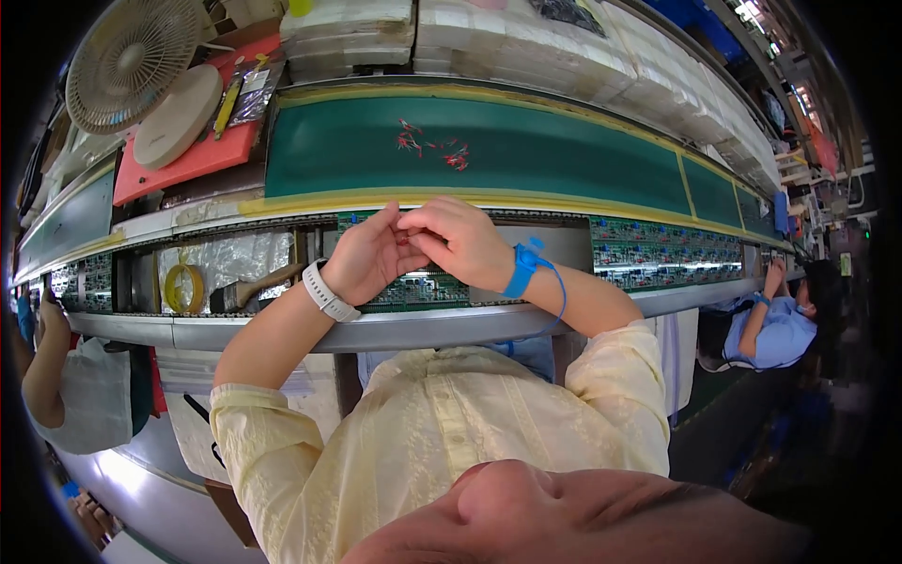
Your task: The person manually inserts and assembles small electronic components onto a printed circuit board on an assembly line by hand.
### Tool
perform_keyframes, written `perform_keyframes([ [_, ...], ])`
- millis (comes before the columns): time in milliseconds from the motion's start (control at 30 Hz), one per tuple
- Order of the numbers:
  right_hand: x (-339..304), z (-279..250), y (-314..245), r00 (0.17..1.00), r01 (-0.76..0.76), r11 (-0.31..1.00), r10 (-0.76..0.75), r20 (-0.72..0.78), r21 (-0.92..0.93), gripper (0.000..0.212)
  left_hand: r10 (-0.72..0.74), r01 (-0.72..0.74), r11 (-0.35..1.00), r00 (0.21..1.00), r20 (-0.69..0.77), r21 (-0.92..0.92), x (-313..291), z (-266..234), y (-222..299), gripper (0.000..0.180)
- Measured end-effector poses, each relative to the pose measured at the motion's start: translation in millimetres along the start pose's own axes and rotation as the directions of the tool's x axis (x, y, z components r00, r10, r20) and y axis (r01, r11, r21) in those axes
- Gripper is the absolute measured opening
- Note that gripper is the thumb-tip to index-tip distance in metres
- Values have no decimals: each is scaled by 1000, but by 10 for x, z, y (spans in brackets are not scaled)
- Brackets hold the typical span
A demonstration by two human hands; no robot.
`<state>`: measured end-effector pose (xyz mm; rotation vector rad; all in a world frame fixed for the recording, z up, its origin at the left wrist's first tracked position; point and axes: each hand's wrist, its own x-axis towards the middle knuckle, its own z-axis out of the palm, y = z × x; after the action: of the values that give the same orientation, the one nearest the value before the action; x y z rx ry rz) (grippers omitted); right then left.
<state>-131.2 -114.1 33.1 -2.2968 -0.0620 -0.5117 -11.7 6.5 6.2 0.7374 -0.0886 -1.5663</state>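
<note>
Both hands meet above a green circuit board (413,289) lying on the conveyor line (376,329). The left hand (368,256), a white watch at its wrist, curls its fingers toward the right hand (456,237), which wears a blue wrist strap (520,268). Between the touching fingertips sits a small red component (402,240), pinched, though I cannot tell which hand holds it. More red components (434,148) lie scattered on the green mat (489,150) beyond. Another board (662,254) sits to the right.
</note>
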Motion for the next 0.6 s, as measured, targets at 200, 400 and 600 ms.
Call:
perform_keyframes([
  [200,-55,-55,9,989,-124,988,130,-65,87,37,-12,-2,988,996,88,155,-77,-36,18,32],
  [400,-53,-38,42,995,-94,995,95,-40,36,46,-34,24,988,997,62,154,-83,-52,17,16],
  [600,-56,-49,64,973,-198,929,224,-50,314,44,-46,36,993,995,89,113,-56,-64,1,14],
])
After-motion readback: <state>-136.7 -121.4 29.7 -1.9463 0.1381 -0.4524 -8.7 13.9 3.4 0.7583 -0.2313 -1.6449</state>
